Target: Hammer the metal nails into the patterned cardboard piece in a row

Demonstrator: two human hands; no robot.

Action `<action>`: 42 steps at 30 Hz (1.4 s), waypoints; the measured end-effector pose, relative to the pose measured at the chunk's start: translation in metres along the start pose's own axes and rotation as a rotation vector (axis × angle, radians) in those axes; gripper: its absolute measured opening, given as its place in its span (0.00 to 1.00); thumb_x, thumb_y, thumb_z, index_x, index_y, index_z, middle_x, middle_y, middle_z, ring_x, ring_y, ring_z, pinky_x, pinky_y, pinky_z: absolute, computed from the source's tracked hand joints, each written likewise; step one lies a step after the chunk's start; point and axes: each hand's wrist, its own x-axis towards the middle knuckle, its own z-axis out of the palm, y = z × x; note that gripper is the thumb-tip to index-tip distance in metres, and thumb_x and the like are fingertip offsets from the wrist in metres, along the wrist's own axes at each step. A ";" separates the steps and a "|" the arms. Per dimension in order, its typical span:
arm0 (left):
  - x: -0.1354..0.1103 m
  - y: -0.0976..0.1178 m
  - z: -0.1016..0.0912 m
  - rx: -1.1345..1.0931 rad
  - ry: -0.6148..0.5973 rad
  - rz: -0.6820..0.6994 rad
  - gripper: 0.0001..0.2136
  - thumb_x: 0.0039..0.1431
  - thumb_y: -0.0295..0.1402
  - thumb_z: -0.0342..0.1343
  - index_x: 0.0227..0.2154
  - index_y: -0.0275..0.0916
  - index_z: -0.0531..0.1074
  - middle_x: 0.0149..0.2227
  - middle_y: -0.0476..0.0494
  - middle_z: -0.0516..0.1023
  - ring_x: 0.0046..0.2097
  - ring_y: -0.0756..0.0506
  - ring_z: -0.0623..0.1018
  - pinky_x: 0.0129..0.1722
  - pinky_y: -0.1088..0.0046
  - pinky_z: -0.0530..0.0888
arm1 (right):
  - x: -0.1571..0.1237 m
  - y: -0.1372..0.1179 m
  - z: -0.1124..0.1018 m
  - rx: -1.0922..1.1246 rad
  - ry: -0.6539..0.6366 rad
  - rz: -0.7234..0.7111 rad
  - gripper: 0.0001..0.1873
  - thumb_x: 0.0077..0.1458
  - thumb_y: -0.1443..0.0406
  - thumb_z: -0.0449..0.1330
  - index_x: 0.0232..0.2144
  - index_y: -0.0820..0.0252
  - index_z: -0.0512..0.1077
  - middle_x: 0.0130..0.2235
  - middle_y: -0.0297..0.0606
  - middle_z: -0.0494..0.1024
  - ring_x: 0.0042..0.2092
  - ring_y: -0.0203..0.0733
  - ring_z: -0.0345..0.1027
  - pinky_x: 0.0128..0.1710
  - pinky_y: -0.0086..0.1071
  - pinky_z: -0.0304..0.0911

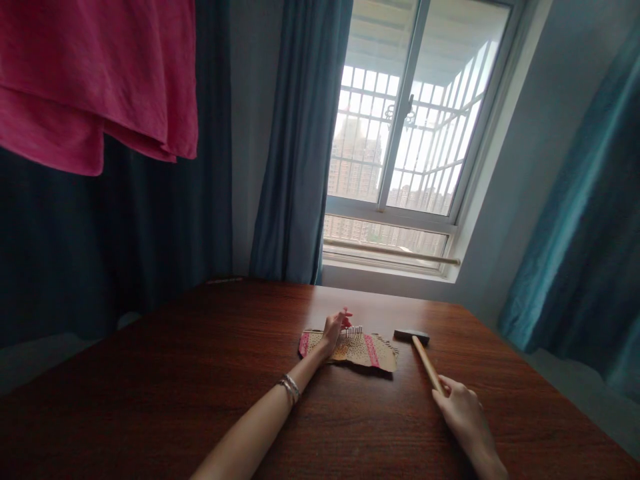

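My right hand (463, 413) is wrapped round the wooden handle of a hammer (426, 363). The hammer's dark head lies on the table, to the right of a piece of cardboard (385, 355). This brown cardboard has pink bands, a torn edge and many small dark holes or dots. A row of thin nails (354, 331) stands upright at its far side, and more nails line its right edge. Over the cardboard's left part is my left hand (334, 331), fingers curled together just left of the upright row. Whatever those fingers pinch is too small to make out.
The brown wooden table (200, 393) runs up to the wall below a barred window (395, 133). Blue curtains (300, 147) hang on both sides. A pink cloth (100, 80) hangs at the upper left, above the table's level.
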 end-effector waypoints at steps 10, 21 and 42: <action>-0.001 0.009 0.004 0.110 0.109 0.166 0.20 0.52 0.43 0.45 0.29 0.31 0.74 0.23 0.42 0.73 0.27 0.48 0.72 0.33 0.71 0.69 | -0.018 -0.013 -0.005 -0.157 -0.018 -0.058 0.18 0.53 0.62 0.46 0.40 0.56 0.72 0.35 0.43 0.78 0.39 0.49 0.71 0.36 0.35 0.61; 0.011 0.035 -0.034 0.407 -0.325 -0.006 0.15 0.42 0.31 0.54 0.36 0.32 0.75 0.33 0.42 0.76 0.34 0.47 0.73 0.31 0.75 0.68 | -0.009 0.014 0.027 -0.236 0.086 -0.093 0.15 0.53 0.66 0.49 0.40 0.63 0.72 0.39 0.46 0.75 0.41 0.46 0.69 0.42 0.33 0.59; -0.002 0.005 -0.018 0.754 -0.296 0.177 0.13 0.42 0.37 0.57 0.29 0.33 0.77 0.27 0.45 0.77 0.30 0.47 0.71 0.28 0.76 0.63 | -0.023 0.009 0.027 -0.340 0.182 -0.119 0.15 0.57 0.64 0.47 0.41 0.65 0.69 0.35 0.47 0.72 0.35 0.45 0.70 0.36 0.33 0.62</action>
